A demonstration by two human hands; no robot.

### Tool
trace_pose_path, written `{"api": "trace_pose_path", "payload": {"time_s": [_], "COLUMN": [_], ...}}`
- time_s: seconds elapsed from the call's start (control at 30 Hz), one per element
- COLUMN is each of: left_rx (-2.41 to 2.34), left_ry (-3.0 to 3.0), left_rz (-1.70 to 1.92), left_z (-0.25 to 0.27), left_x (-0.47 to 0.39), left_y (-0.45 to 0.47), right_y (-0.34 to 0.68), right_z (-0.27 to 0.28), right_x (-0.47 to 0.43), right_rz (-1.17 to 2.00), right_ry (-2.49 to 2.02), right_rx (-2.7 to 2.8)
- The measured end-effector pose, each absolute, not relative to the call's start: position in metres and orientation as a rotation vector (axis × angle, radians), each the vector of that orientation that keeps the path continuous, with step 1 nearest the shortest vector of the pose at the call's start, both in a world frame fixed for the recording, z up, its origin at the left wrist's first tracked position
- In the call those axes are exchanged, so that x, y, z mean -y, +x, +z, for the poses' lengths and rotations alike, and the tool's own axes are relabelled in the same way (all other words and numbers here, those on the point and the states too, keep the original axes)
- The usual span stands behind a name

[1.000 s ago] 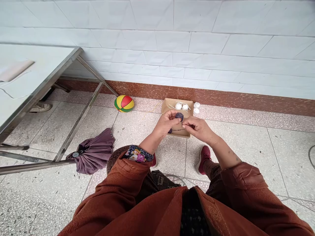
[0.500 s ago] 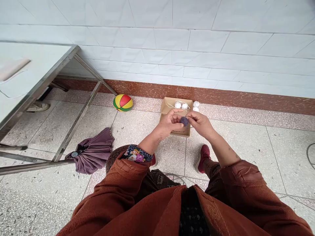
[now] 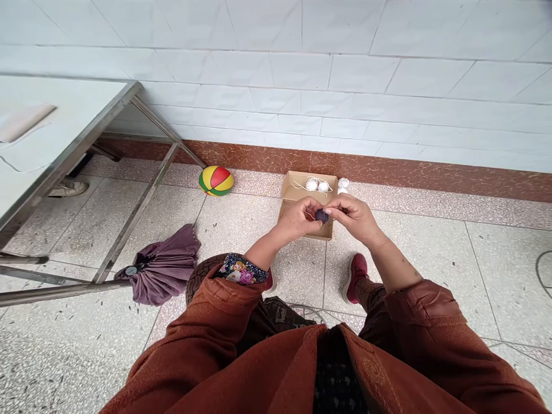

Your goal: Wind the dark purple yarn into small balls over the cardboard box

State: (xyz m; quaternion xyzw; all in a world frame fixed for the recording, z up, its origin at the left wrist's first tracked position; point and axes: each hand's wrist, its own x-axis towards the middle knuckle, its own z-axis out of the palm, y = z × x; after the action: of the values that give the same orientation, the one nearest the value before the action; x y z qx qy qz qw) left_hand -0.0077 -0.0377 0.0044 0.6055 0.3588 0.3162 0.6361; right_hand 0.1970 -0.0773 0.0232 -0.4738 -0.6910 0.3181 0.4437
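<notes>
Centre frame: left hand (image 3: 296, 218) and right hand (image 3: 354, 217) meet, fingers of both pinching a small dark yarn ball (image 3: 321, 215) between them, above a cardboard box (image 3: 293, 192) on the floor. White balls (image 3: 317, 184) lie in the box. Striped ball (image 3: 216, 180) left of box; umbrella (image 3: 164, 265) lower left.

Dark yarn ball (image 3: 321, 215) mostly hidden between both grips; counter (image 3: 64, 126) cut off at 9 o'clock edge.

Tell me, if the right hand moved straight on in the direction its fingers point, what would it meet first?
The right hand points left, so it would meet the small dark yarn ball pinched at its fingertips, then probably the left hand just behind it.
</notes>
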Motion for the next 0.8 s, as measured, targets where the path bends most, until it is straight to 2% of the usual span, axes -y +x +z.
{"api": "trace_pose_path", "payload": {"time_s": [0.23,0.4,0.57,0.8], "left_rx": [-0.565,-0.785,-0.969,-0.604], "left_ry": [1.131,1.084,1.317,1.37], "left_rz": [0.778,0.918,0.869,0.757], "left_z": [0.008,0.001,-0.002,0.008], "left_x": [0.038,0.028,0.031,0.042], "left_y": [-0.01,-0.014,-0.008,-0.007], "right_y": [0.197,0.193,0.193,0.198], "right_z": [0.0,0.004,0.019,0.009], "right_x": [0.07,0.076,0.083,0.075], "right_rz": [0.755,0.837,0.986,0.836], "right_ry": [-1.391,-1.233,-1.133,-1.294], "right_rx": [1.659,1.819,1.832,1.606]}}
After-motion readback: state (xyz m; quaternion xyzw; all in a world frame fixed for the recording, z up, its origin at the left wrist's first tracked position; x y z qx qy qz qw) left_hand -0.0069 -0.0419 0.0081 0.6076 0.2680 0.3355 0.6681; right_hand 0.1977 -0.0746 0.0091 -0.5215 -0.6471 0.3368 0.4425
